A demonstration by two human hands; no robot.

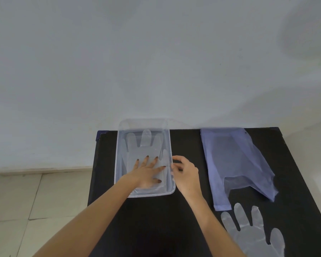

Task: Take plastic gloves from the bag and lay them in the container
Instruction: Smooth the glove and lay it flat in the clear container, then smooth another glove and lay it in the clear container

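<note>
A clear plastic container (119,164) stands on the black table, at its far left. A transparent plastic glove (146,143) lies flat inside it, fingers pointing away from me. My left hand (147,173) rests on that glove with fingers spread, pressing it down. My right hand (185,173) is at the container's right rim, thumb and fingertips pinched on the edge. Whether glove film is also between them I cannot tell. A thin blue plastic bag (235,160) lies flat on the right. A second transparent glove (254,232) lies on the table below the bag.
The black table (189,145) stands against a pale wall (156,62). Its left edge runs just beside the container, and light floor tiles (26,201) show beyond it. The right edge slants past the bag.
</note>
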